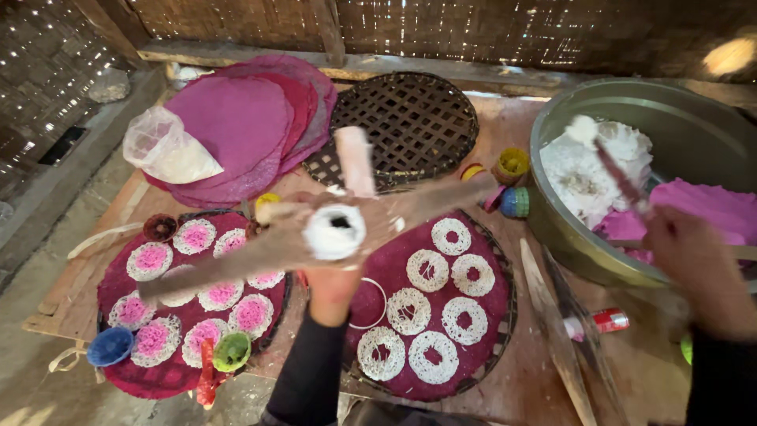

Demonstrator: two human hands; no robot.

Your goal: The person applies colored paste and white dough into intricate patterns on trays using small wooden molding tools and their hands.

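Two hands at work over trays of white rings

The left hand [331,285], closed, grips a blurred wooden paddle [315,237] bearing a white ring [334,232] above the board's near edge; the right hand [694,264], closed, holds a thin stick [619,177] over the metal basin [599,260] at the right edge.

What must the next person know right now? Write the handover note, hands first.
Left hand: grips the wooden cross from below, with a white ring sitting at its middle.
Right hand: holds a stick tipped with white paste, over the metal basin.
Done: the left tray carries rings with pink centres.
Left: the right tray has seven white rings with unfilled centres.
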